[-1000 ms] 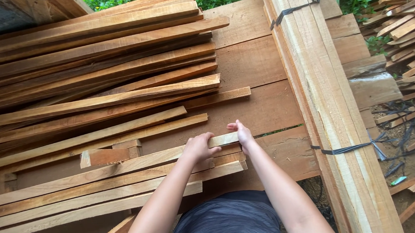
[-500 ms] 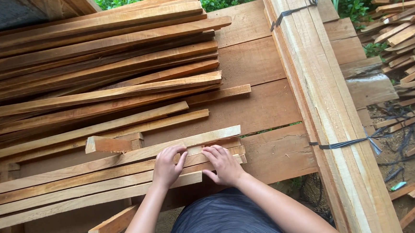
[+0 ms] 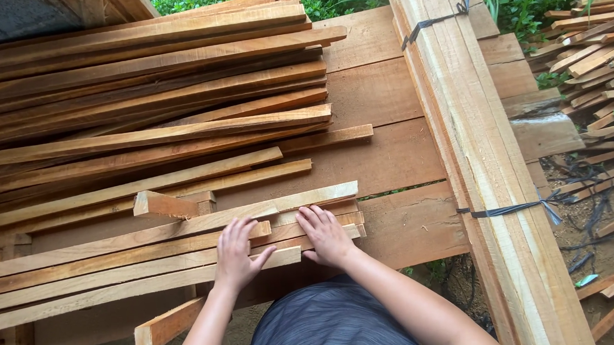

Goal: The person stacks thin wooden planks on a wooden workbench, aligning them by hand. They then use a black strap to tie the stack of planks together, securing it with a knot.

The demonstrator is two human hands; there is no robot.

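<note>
A: Item 1, hands?

B: Left hand [image 3: 237,253], palm down, fingers spread flat on the near wooden strips [image 3: 114,273]; nothing gripped. Right hand [image 3: 325,234], just right of it, also flat and open, fingers resting on the strip ends near the end of the long top strip [image 3: 182,226].

A: Item 2, the strips under them?

B: A row of pale strips lying side by side under both palms, running away to the left of the left hand. Their right ends stop just past the right hand's fingertips.

A: Item 3, beyond the fingers?

B: 1 short block [image 3: 163,202] sits just above the left hand, tilted. Farther up lies a large loose pile of slats [image 3: 139,97] on a plank platform [image 3: 391,153].

A: Item 4, right of the right hand?

B: 1 tied bundle of long boards [image 3: 476,148], bound with 2 dark straps, well apart from the hand. Past it, a scrap heap [image 3: 598,55] on the ground.

A: Item 5, below the left hand?

B: 1 short offcut [image 3: 167,327] jutting out near the wrist.
</note>
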